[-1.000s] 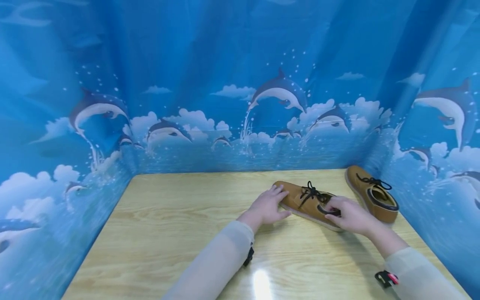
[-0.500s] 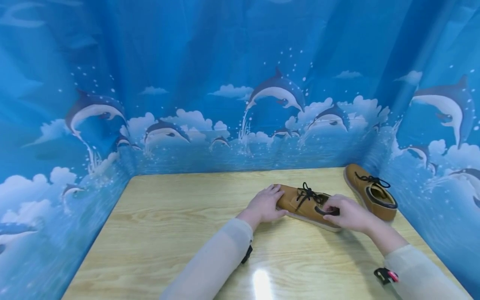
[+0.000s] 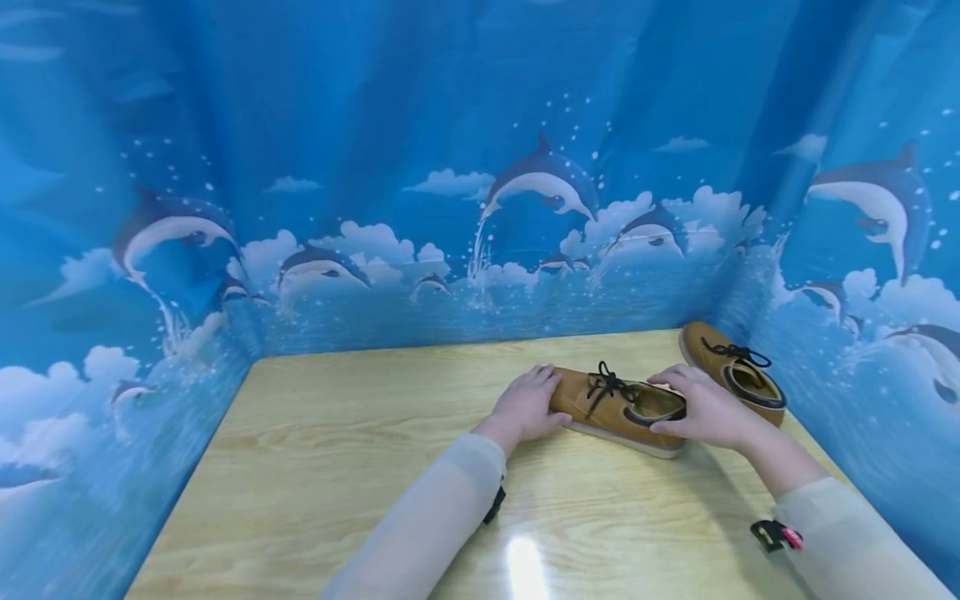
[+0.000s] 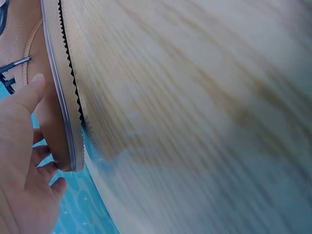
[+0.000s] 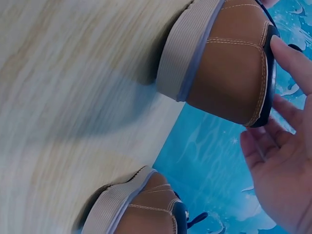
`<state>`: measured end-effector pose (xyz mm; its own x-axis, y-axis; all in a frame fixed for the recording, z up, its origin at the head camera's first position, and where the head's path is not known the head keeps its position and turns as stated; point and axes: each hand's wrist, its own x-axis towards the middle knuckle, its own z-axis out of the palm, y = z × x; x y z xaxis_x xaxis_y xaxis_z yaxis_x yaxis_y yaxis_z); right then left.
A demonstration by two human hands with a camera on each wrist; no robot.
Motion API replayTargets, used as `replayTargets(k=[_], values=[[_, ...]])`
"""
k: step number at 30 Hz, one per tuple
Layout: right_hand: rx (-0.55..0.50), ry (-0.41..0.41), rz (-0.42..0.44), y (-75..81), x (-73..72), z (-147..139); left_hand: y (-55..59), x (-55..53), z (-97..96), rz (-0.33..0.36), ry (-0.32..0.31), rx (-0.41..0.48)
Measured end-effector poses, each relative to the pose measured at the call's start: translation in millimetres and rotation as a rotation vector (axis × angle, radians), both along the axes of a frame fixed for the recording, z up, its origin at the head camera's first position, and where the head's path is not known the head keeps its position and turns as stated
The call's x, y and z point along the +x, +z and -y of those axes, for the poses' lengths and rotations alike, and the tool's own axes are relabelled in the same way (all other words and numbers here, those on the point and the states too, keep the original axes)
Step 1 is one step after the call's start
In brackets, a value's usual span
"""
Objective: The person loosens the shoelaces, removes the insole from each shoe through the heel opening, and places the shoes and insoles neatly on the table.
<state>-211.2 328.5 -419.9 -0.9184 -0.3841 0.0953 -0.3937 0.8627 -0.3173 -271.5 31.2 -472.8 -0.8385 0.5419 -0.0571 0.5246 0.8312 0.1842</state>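
A brown lace-up shoe (image 3: 607,408) with black laces lies on its sole across the right part of the table, its toe toward the left. My left hand (image 3: 525,407) holds the toe; in the left wrist view its thumb (image 4: 34,92) lies along the side and the other fingers reach round the far side. At the heel, my right hand (image 3: 705,408) is spread, thumb and forefinger apart at the two sides of the collar. The right wrist view has the thumb (image 5: 287,56) at the dark collar edge, with loosely bent fingers behind the heel (image 5: 229,83).
A matching shoe (image 3: 731,371) stands behind my right hand in the table's far right corner, next to the blue dolphin-print curtain (image 3: 480,308). This curtain encloses the wood-grain table (image 3: 360,433) at the back and both sides.
My right hand has let go of the collar edge it pinched and has spread round the heel, showing the shoe's opening. My left hand stays at the toe.
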Motion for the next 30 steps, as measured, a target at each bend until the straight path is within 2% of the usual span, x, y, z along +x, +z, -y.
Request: replayTargets(k=[10, 18, 25, 30], values=[[-0.009, -0.005, 0.097, -15.9, -3.9, -5, -4.9, -3.2, -5.6, 0.012, 0.019, 0.049], [-0.035, -0.058, 0.117, -22.8, -4.8, -3, -1.9, -10.2, -6.9, -0.024, 0.025, -0.015], [-0.074, -0.054, 0.147, -22.7, -3.2, 6, 7.0, -1.1, 4.0, -0.003, 0.039, -0.06], [-0.075, -0.04, 0.173, -22.2, -3.8, 18, 6.5, 6.3, 18.2, -0.017, 0.056, -0.074]])
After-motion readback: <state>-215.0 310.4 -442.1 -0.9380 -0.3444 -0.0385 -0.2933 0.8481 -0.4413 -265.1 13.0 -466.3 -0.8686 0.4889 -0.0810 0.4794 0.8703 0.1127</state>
